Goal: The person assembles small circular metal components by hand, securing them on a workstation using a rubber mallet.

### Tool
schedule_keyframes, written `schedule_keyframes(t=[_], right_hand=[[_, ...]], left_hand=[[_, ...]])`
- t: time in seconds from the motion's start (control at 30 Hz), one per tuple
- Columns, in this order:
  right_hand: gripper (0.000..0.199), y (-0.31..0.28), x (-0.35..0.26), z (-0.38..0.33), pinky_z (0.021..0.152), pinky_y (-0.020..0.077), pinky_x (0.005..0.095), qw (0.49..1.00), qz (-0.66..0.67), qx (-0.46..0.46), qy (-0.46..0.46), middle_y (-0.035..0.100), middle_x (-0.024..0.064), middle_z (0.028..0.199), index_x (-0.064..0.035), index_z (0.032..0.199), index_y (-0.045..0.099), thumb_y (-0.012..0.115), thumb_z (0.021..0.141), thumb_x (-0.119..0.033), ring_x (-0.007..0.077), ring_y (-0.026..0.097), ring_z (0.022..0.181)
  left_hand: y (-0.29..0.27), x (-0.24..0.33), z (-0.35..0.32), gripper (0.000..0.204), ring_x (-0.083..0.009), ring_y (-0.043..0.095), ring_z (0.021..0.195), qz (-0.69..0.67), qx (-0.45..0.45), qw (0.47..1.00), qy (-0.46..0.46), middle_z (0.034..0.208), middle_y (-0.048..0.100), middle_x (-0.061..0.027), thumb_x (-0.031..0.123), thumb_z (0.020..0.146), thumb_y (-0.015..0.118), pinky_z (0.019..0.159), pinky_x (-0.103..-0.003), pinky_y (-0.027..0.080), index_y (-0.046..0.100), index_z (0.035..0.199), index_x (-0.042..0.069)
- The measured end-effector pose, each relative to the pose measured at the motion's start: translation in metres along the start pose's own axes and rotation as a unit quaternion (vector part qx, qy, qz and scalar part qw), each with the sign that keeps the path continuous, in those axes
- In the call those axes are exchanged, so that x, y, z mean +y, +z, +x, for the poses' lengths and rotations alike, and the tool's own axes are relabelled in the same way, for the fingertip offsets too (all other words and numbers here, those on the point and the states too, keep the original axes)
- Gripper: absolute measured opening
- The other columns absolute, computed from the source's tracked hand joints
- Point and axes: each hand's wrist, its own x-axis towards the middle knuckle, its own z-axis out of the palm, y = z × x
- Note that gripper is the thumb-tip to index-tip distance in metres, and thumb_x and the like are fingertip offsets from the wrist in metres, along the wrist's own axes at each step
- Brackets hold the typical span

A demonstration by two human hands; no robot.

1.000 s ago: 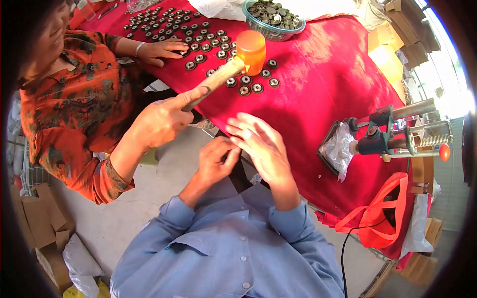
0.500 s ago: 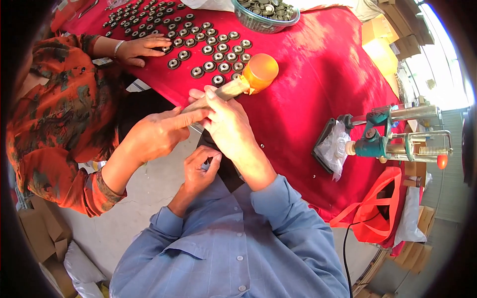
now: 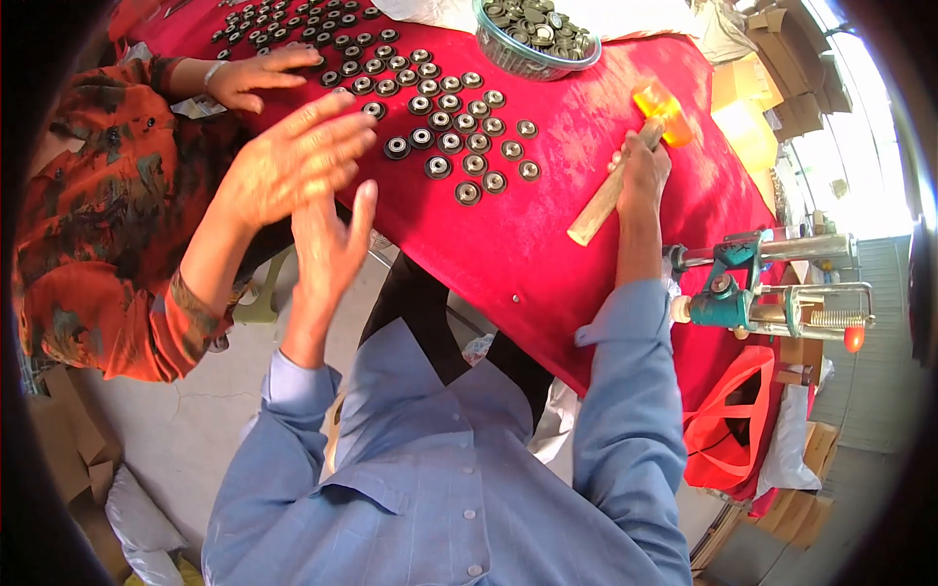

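Observation:
My right hand (image 3: 643,174) is wrapped round the wooden handle of a mallet (image 3: 598,208) with an orange head, raised over the right part of the red-covered table. My left hand (image 3: 327,252) is held up at the table's left edge, thumb stretched out, with nothing seen in it. A co-worker's hand (image 3: 303,161) overlaps its fingertips and partly hides them. The co-worker's other hand (image 3: 256,80) lies by the dark round parts (image 3: 438,167) with shiny ring centres, spread in rows on the cloth.
A teal hand press (image 3: 728,293) with a red-knobbed lever stands at the right. At the back sits a clear basin (image 3: 523,61) full of dark discs. A red bag (image 3: 728,430) hangs by the right table edge, near cardboard boxes (image 3: 816,508).
The mallet has moved right and away from the co-worker's pointing hand, now in my right hand alone. My left hand has risen and opened; the co-worker's hand has lifted off the handle.

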Motion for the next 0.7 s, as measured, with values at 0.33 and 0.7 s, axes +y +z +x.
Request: schedule_keyframes(t=[0.33,0.7], right_hand=[[0.028,-0.018,0.027,0.062,0.099,0.0548,0.0486,0.826,-0.491,0.098,-0.258,0.075,0.0217,0.104,-0.0006,0.107,0.076,0.075,0.084,-0.017,0.0384,0.071,0.109],[0.031,0.164,0.019,-0.006,0.111,0.0494,0.0461,0.759,-0.278,-0.402,-0.431,0.066,0.0136,0.135,-0.0156,0.126,0.077,0.072,0.098,-0.026,0.0350,0.061,0.128]], left_hand=[[0.036,-0.034,0.055,0.079,-0.0457,0.039,0.151,0.160,-0.124,0.979,-0.002,0.162,0.040,-0.0312,0.044,0.104,0.066,0.126,-0.052,0.033,0.043,0.154,-0.012],[0.061,-0.013,0.060,0.112,-0.0487,0.039,0.149,0.101,-0.192,0.976,0.030,0.158,0.043,-0.0325,0.075,0.087,0.069,0.124,-0.061,0.029,0.043,0.153,-0.012]])
